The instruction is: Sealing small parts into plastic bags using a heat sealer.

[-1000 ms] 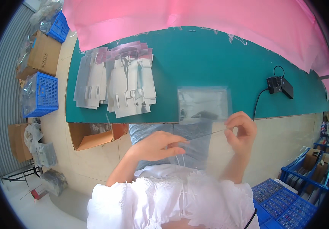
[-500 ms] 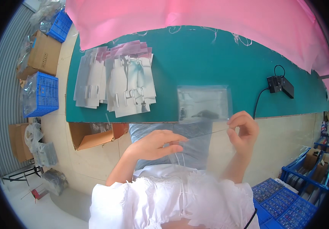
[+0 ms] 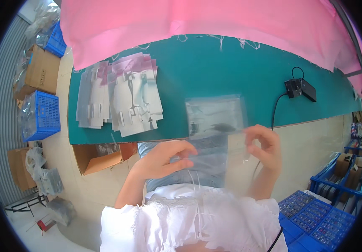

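Note:
My left hand (image 3: 162, 159) hovers in front of the table edge, thumb and forefinger apart in a curved shape. To its right my right hand (image 3: 267, 147) is raised with its thumb and forefinger also apart. A hazy, see-through plastic film (image 3: 236, 168) spans the space between the hands; its edges are faint, and whether either hand touches it is unclear. Just beyond lies a flat clear plastic bag (image 3: 215, 115) with a shiny grey surface, at the table's near edge. Overlapping flat clear pouches with white and pinkish areas (image 3: 134, 101) lie left of it.
The green table (image 3: 181, 67) is partly covered by pink cloth (image 3: 189, 17) with frayed threads. A black device with a cable (image 3: 299, 89) sits at right. An open cardboard box (image 3: 101, 161) is below the table. Blue crates (image 3: 42, 115) stand left; blue trays of small parts (image 3: 315, 216) lie lower right.
My thumbs and forefingers have parted from their closer hold at the film's edge. The film's taut line between the hands no longer shows. The whole view has shifted slightly.

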### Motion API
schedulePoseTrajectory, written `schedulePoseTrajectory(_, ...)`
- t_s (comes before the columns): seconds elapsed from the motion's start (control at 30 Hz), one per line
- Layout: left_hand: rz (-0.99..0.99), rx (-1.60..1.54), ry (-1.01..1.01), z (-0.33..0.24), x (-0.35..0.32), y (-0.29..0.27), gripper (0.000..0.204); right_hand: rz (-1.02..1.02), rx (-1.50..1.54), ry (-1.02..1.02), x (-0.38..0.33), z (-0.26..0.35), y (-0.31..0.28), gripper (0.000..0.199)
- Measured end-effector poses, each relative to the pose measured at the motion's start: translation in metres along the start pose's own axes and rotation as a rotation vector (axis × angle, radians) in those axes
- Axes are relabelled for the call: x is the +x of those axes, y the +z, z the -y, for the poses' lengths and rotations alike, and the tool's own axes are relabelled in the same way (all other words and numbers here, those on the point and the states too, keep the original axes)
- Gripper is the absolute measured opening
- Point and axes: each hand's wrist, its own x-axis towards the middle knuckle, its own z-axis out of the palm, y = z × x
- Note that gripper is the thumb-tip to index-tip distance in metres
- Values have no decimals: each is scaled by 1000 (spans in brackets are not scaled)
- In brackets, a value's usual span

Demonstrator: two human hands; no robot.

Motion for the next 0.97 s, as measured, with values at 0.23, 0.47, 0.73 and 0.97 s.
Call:
schedulePoseTrajectory(0.23, -233, 198, 412, -28, 23, -11, 24, 152, -348, -272, 5, 25, -34, 27)
schedulePoseTrajectory(0.47, -441, 702, 559, -16, 41, -4, 30, -35, -635, -361, 14, 11, -29, 17)
schedulePoseTrajectory(0.73, -463, 884, 393, 22, 48, 21, 34, -71, -891, -425, 15, -62, -21, 13)
schedulePoseTrajectory(0.97, -464, 688, 315, 29, 47, 22, 36, -61, -933, -432, 14, -62, -17, 12)
